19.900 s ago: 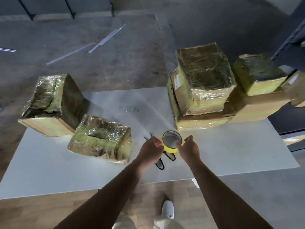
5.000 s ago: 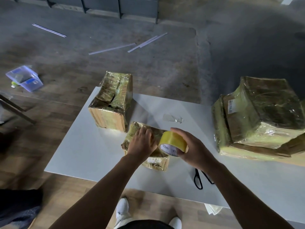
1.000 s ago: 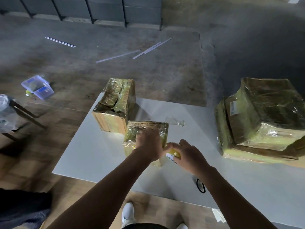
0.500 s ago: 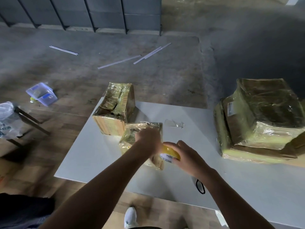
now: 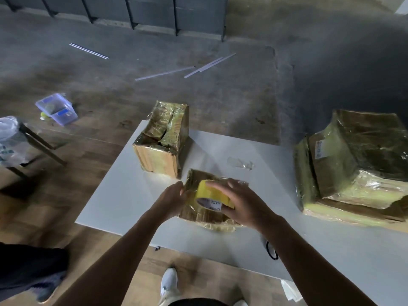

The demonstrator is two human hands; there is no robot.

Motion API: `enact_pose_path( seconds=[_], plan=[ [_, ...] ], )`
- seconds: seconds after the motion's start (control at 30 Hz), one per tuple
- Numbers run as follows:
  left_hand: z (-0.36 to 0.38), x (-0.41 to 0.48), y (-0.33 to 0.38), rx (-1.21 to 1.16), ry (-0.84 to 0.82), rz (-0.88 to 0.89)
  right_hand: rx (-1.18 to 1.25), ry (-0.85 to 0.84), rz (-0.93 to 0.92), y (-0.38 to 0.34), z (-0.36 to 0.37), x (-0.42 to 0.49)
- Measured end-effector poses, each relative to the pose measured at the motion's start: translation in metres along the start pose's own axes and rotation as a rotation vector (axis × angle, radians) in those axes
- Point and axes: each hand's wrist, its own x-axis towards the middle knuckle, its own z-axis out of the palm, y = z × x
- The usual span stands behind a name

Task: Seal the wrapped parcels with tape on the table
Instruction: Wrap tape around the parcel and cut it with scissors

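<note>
Gripping tape roll (image 5: pixel 207 191), R hand (image 5: pixel 245 203)

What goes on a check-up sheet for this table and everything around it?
Surface: white table, parcels on it.
Job's things: small parcel under the hands; tall parcel behind; big stacked parcels right; yellow tape roll.
Clutter: scissors partly hidden by the right arm; clear film scrap.
Hands: right hand grips the tape roll; left hand at the small parcel's edge, grip unclear.
Cables: nothing seen.
Surroundings: plastic tub and pale strips on the floor.
</note>
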Motion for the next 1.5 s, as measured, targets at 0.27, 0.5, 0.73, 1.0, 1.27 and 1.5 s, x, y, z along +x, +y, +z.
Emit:
enact_pose_path(
  seconds=[0.27,0.5,0.73,1.0,1.27,1.5],
  plan=[
    [0.0,0.01,-0.005,-0.005,0.007,0.058,-0.315,-0.135,0.02,0.023,-0.044,-0.016],
    [-0.016,0.018,-0.026,0.126,0.004,0.044,-0.402,-0.19,0.136,0.053,-0.069,-0.047],
    [-0.005,0.021,-0.006,0.294,0.274,0.123,-0.422,-0.134,0.173,0.063,-0.04,-0.051],
    [0.031,0.012,0.036,0.64,0.177,0.239,-0.287,-0.103,0.215,0.065,-0.004,-0.056],
    [0.071,0.005,0.064,0.626,0.124,0.426,-0.317,-0.081,0.243,0.065,0.005,-0.055],
    [0.079,0.007,0.045,0.392,0.147,0.564,-0.259,-0.138,0.306,0.067,0.01,-0.056]
  ],
)
